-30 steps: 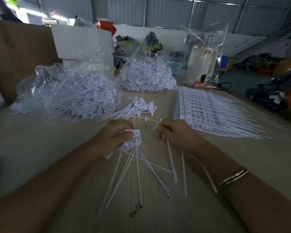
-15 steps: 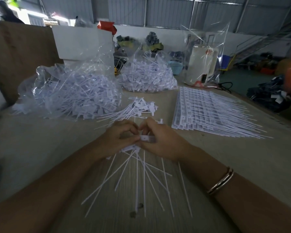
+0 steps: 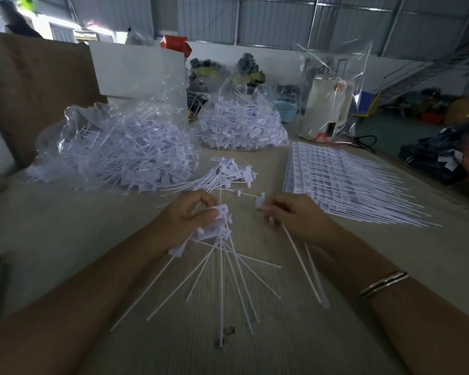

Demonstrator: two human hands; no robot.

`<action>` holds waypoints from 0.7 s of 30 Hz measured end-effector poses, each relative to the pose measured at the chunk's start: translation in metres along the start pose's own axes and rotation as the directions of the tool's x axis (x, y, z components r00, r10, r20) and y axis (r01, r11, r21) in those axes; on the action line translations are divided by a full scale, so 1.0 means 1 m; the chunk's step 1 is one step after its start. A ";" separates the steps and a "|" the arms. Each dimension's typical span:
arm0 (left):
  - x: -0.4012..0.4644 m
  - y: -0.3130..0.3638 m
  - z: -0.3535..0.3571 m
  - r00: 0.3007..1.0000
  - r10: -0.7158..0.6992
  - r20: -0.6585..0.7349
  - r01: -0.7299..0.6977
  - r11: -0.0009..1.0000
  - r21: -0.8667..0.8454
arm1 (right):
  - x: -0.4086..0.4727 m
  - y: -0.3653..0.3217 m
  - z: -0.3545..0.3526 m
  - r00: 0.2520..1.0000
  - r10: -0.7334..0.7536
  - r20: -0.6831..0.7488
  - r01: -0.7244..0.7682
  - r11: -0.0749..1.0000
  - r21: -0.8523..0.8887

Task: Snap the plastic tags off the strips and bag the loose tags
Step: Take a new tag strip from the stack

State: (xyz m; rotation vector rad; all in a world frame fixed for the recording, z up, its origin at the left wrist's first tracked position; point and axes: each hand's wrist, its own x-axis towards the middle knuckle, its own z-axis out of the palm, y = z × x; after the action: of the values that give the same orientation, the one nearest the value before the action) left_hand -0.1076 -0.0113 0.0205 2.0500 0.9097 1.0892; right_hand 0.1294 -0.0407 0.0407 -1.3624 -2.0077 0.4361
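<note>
My left hand grips a fan of white plastic tags by their flat heads, the thin tails spreading toward me over the table. My right hand pinches a couple of separate tags, heads up by the fingertips, tails trailing down to the right. The two hands are apart. A small heap of loose tags lies just beyond them. A stack of unbroken tag strips lies to the right. Two clear bags full of tags stand behind: a large one at the left, a smaller one in the middle.
The wooden table runs forward and right. A white kettle in clear plastic stands at the back right with a black cable beside it. A white box and brown board rise behind the left bag. Dark clothing lies far right.
Half a second ago both hands met at the tag heads. My right hand has since pulled away to the right with a couple of tags, leaving the bunch in my left hand.
</note>
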 end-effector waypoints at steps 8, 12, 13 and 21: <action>0.004 0.003 0.007 0.999 0.017 0.031 -0.014 0.997 -0.081 | 0.006 -0.030 0.029 0.985 -0.173 -0.024 0.168 0.975 -0.143; 0.005 0.003 0.009 0.992 0.090 0.094 -0.094 0.995 0.038 | 0.004 -0.036 0.032 0.971 -0.238 0.013 0.237 0.961 -0.141; 0.006 0.003 0.008 0.991 0.109 0.082 -0.113 0.992 0.047 | 0.003 -0.034 0.027 0.973 -0.229 0.026 0.231 0.967 -0.106; 0.009 -0.002 0.005 0.987 0.139 0.084 -0.146 0.986 0.083 | 0.005 -0.020 0.015 0.968 -0.232 0.094 0.249 0.862 -0.442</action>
State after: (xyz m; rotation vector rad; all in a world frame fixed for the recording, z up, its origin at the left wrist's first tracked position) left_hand -0.1001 -0.0043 0.0206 2.2440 0.7958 1.0504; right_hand 0.1046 -0.0429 0.0436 -1.3397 -2.3714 -0.1352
